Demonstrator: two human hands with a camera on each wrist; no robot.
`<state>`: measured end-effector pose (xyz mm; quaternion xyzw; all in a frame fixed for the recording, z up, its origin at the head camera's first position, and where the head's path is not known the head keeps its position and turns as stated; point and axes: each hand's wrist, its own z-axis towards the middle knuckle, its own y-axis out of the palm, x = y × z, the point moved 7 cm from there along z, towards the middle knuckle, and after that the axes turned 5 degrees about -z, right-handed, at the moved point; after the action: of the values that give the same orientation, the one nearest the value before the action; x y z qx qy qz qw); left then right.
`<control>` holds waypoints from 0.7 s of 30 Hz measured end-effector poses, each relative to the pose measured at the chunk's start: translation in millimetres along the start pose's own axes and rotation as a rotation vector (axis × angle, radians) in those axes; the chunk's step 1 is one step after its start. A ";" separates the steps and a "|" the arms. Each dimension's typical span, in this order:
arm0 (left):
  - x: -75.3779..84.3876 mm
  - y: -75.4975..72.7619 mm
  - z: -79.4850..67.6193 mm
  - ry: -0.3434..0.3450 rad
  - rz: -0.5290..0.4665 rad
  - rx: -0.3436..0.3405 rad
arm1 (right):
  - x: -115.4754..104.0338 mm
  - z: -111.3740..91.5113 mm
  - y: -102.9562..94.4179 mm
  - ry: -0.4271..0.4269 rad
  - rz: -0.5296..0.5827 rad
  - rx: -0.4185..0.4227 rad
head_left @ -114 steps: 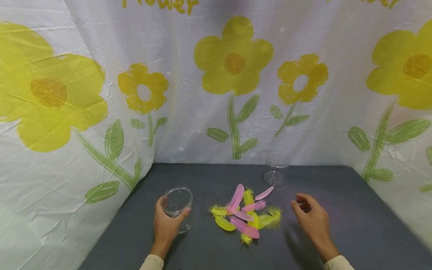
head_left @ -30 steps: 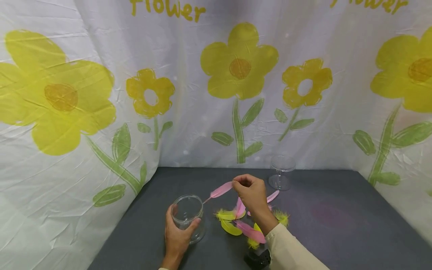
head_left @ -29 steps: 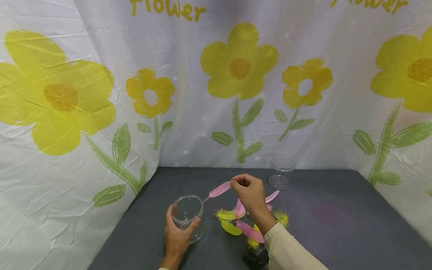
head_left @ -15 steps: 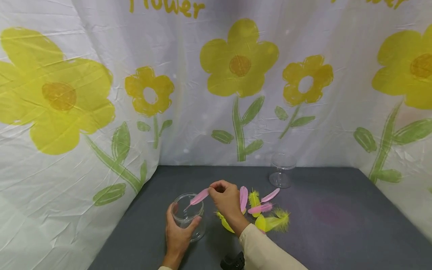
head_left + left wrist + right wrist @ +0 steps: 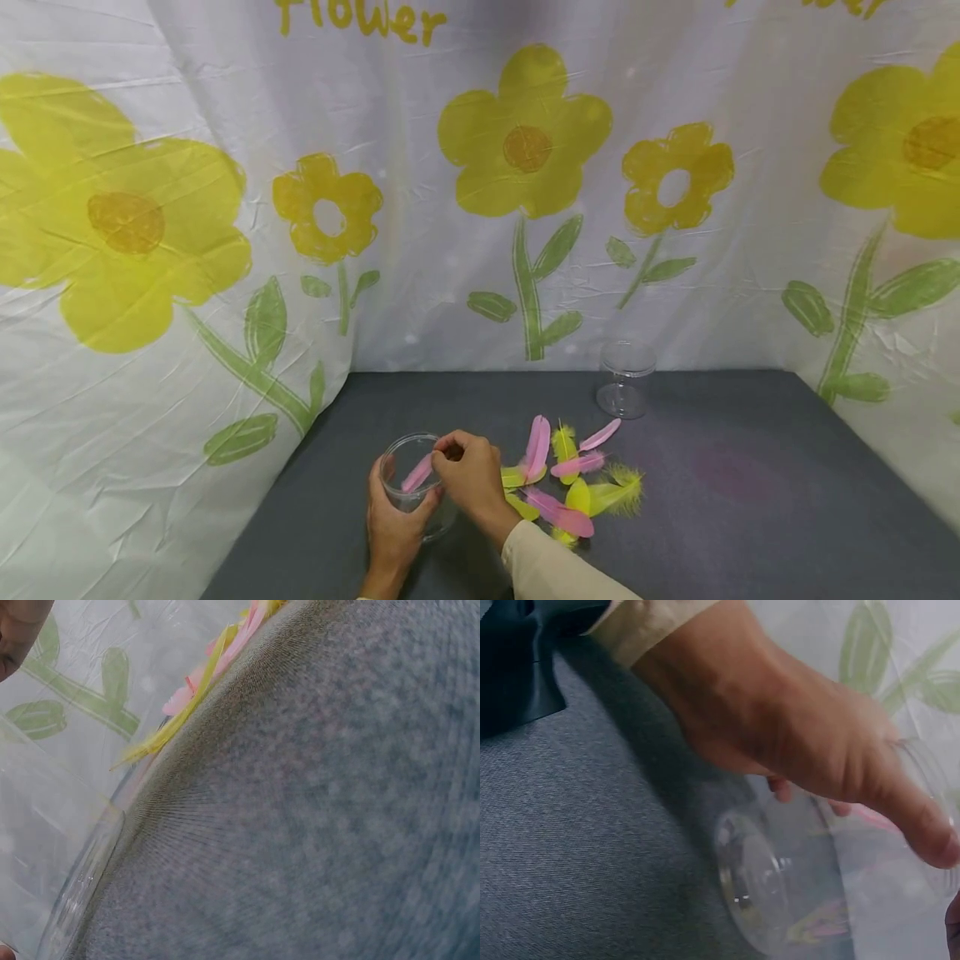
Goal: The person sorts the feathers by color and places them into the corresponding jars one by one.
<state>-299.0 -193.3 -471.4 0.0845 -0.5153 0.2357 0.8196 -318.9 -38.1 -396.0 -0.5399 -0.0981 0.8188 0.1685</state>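
In the head view my left hand [image 5: 393, 529] grips a clear, round open-topped jar [image 5: 441, 525], with the thumb on the near side. My right hand [image 5: 471, 482] pinches the end of a pink feather [image 5: 417, 473] at the jar's mouth, and most of the feather is inside the rim. The right wrist view has the left hand [image 5: 810, 727] wrapped round the jar [image 5: 780, 877]. At the left of the left wrist view is part of the jar wall [image 5: 60, 825]. Right of the hands lies a loose pile of pink feathers [image 5: 555, 510] and yellow feathers [image 5: 611, 493].
A second clear round container [image 5: 627, 379] stands at the back of the dark grey table [image 5: 720, 517]. Behind and beside the table hangs a white curtain [image 5: 420, 283] printed with yellow flowers.
My right hand, first apart from the feathers, has picked up a pink feather and carried it left and down into the jar's mouth. My left hand keeps holding the jar.
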 end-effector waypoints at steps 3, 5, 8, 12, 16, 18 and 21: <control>-0.3 -0.8 -1.3 0.010 0.005 0.019 | 1.2 -2.8 1.6 -0.004 0.002 -0.002; -0.3 -0.9 -1.8 0.013 0.009 0.025 | 1.2 -3.9 1.8 -0.006 0.010 -0.003; 0.3 -1.0 -2.7 0.015 0.008 0.030 | 0.6 -5.7 1.1 -0.009 0.021 -0.014; -0.3 -1.1 -3.9 0.002 0.003 0.020 | -0.2 -6.9 -7.5 -0.011 0.040 -0.008; -0.8 -1.0 -2.7 0.013 0.002 0.021 | -0.4 -4.4 -28.6 -0.021 0.051 0.029; -0.3 -1.2 -1.6 0.028 0.003 0.030 | -0.4 -3.5 -44.8 -0.025 0.065 0.059; 1.8 -0.9 -0.8 0.048 0.002 0.034 | 2.9 -2.9 -73.1 -0.012 0.093 0.112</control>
<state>-297.3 -193.2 -470.1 0.0922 -0.4916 0.2472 0.8299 -304.9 30.5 -374.6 -0.5287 -0.0277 0.8332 0.1597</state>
